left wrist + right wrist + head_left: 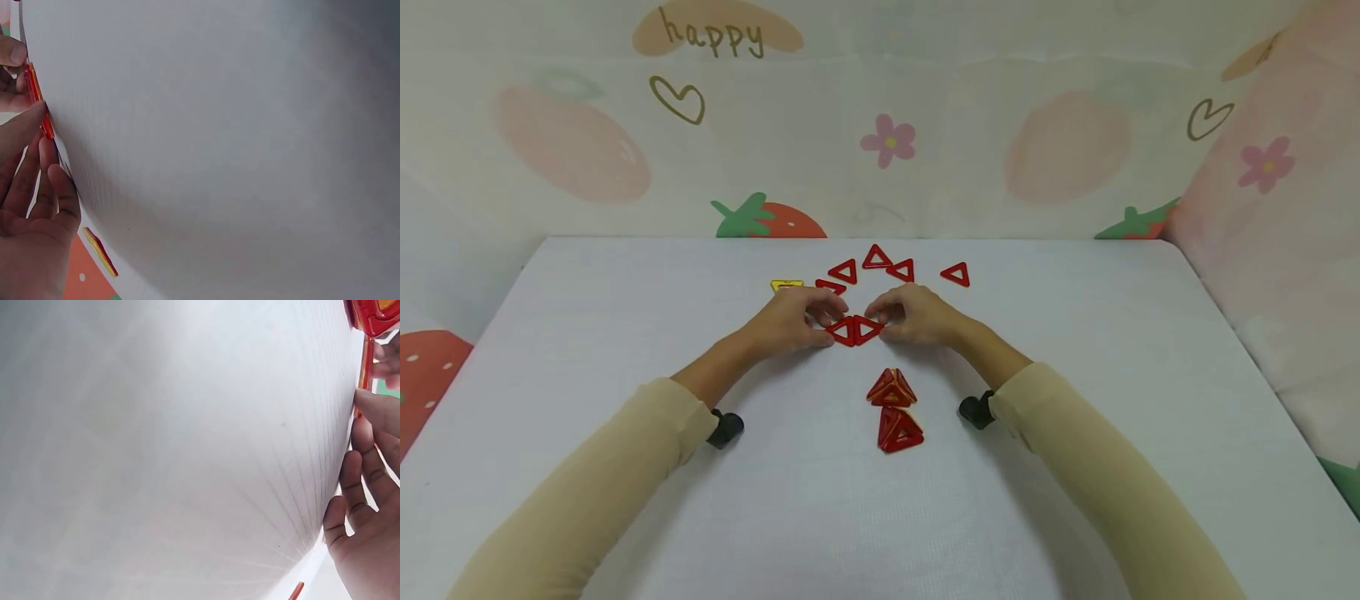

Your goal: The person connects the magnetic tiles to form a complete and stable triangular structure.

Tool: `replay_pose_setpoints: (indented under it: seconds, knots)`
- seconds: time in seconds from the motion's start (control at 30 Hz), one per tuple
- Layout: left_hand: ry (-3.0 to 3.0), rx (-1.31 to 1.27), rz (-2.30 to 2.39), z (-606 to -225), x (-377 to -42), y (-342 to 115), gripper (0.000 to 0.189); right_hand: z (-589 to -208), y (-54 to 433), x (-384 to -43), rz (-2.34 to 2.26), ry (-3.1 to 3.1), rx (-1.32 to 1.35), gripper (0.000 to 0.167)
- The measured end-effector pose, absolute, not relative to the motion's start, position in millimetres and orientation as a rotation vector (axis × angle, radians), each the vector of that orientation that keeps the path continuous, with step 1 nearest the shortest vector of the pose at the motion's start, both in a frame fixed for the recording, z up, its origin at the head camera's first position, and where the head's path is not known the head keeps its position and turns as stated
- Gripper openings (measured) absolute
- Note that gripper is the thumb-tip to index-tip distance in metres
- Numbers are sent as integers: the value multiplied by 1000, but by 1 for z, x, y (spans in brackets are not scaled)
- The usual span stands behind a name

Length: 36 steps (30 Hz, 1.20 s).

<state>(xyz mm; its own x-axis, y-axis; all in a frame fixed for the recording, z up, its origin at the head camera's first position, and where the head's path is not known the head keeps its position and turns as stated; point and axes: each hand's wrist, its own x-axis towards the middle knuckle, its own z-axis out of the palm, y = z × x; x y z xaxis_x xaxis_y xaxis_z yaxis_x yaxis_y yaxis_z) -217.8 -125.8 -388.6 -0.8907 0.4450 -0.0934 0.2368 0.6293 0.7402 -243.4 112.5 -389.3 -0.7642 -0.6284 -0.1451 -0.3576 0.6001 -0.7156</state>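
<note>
Two red magnetic triangle tiles lie edge to edge on the white table in the head view, a left tile (852, 332) and a right tile (857, 332). My left hand (792, 320) pinches the outer corner of the left tile between thumb and fingers. On the other side, my right hand (925, 317) holds the right tile's outer corner the same way. Both wrist views show the joined tiles edge-on as a thin red strip (47, 128). Nearer to me stand two red pyramids of triangle tiles, a far pyramid (892, 390) and a near pyramid (900, 430).
Beyond the hands lie loose red triangle tiles, one at the top (877, 266) and one apart at the right (966, 274). A yellow tile (787, 284) sits behind my left hand. A patterned cloth (955, 175) hangs behind the table's far edge.
</note>
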Motion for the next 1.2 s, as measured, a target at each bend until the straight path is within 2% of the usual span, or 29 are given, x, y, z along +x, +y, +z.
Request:
replay_pose_setpoints:
  seconds: [0.37,0.67,1.2]
  knots:
    - [2576,556,1131,-389,-218,-125,40,-391,112,-244,-963,2459,-804,29]
    - [2569,542,1200,-392,-217,-125,60,-391,111,-245,-958,2461,-785,26]
    - [2543,585,1336,-386,-214,-121,58,-391,109,-245,-984,2448,-757,23]
